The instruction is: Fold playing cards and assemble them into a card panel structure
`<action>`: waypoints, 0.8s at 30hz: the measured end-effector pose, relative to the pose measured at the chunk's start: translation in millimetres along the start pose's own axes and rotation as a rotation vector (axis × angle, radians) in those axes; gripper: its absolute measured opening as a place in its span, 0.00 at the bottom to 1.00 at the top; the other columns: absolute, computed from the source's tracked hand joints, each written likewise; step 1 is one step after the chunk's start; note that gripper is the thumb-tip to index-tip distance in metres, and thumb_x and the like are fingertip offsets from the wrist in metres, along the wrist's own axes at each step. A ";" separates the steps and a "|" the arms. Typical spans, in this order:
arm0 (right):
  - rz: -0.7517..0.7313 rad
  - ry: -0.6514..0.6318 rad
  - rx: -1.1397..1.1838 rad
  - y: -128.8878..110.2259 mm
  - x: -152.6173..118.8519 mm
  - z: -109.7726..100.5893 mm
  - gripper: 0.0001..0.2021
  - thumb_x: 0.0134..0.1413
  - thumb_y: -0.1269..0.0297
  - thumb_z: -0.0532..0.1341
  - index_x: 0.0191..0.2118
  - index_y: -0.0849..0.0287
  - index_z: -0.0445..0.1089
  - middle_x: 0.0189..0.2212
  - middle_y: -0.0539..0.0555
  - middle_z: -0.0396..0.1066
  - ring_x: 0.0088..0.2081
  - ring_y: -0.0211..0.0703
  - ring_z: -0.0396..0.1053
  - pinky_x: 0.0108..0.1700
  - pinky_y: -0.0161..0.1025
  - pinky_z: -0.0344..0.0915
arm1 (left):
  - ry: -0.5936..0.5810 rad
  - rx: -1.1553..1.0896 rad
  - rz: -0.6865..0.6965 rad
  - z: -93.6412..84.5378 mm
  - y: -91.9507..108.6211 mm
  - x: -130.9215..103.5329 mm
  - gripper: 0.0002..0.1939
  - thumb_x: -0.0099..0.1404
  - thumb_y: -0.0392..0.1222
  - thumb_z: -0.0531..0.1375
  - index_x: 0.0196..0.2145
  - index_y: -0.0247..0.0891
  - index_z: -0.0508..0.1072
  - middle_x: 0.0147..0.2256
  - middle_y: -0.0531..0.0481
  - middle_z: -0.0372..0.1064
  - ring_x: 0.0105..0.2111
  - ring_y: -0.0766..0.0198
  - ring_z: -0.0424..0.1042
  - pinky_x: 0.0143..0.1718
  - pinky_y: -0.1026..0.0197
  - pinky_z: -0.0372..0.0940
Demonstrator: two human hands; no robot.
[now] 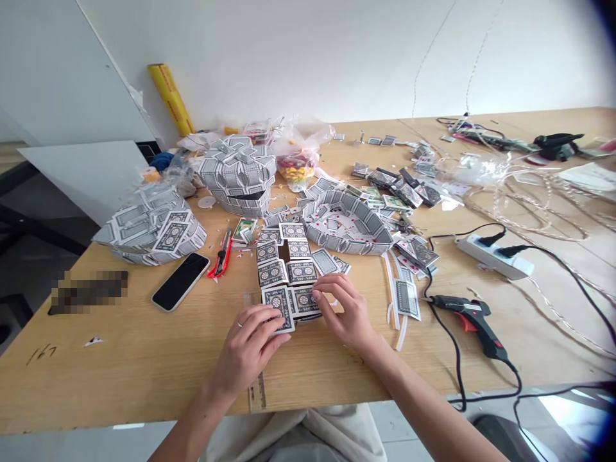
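Note:
Several patterned playing cards are joined into a flat-topped card piece (301, 272) with a dark gap near its upper middle. My left hand (250, 343) has its fingertips on a card (278, 303) at the piece's near left corner, the thumb at that card's lower edge. At the near right corner, my right hand (347, 309) has thumb and index fingertip close together at the edge of another card. Just behind it lies an open tray shape made of cards (385, 247), with loose cards inside.
A phone (181, 282) and red cutter (221, 255) lie left. Card-built shapes (238, 168) stand behind. White strips (395, 292), a glue gun (474, 321) with its black cable, and a power strip (495, 255) are at the right.

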State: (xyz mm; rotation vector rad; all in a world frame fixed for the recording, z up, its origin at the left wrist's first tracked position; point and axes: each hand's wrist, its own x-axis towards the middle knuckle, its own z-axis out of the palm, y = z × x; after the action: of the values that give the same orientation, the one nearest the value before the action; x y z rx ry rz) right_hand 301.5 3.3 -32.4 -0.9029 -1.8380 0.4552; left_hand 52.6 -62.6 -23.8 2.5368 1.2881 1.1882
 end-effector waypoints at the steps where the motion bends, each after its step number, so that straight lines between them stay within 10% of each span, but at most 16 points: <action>1: 0.003 0.004 -0.001 0.9 0.2 0.3 0.07 0.71 0.73 0.63 0.46 0.52 0.74 0.41 0.56 0.79 0.46 0.52 0.75 0.49 0.53 0.74 | -0.009 0.006 0.008 -0.5 -0.1 0.0 0.09 0.75 0.38 0.67 0.52 0.40 0.78 0.48 0.44 0.81 0.52 0.55 0.80 0.57 0.51 0.76; 10: 0.135 0.041 0.111 -26.7 1.3 -14.5 0.06 0.74 0.69 0.61 0.44 0.55 0.75 0.39 0.55 0.78 0.44 0.48 0.75 0.48 0.46 0.71 | 0.007 -0.005 0.121 -28.6 25.2 -10.4 0.15 0.73 0.24 0.64 0.55 0.33 0.79 0.49 0.44 0.82 0.56 0.58 0.79 0.60 0.55 0.75; 20: 1.105 -0.607 1.023 -96.0 -48.5 3.8 0.32 0.52 0.44 0.78 0.54 0.54 0.67 0.34 0.48 0.74 0.31 0.44 0.74 0.32 0.40 0.74 | -0.074 -0.153 0.114 -53.9 57.4 -44.0 0.11 0.77 0.28 0.58 0.48 0.39 0.78 0.46 0.50 0.84 0.60 0.60 0.77 0.67 0.54 0.69; 24: 1.039 -0.429 0.740 -86.1 -56.2 24.1 0.22 0.54 0.50 0.75 0.48 0.55 0.70 0.32 0.48 0.73 0.33 0.45 0.73 0.31 0.38 0.73 | -0.205 0.012 -0.070 -58.3 45.9 -68.9 0.16 0.74 0.34 0.62 0.58 0.37 0.75 0.61 0.41 0.77 0.66 0.53 0.72 0.66 0.52 0.71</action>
State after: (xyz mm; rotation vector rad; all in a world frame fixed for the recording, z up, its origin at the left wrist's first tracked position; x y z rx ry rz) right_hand 259.8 -93.1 -20.9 -1.2060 -1.2060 1.9377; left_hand 20.3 -157.2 -8.0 2.5198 1.3254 0.8837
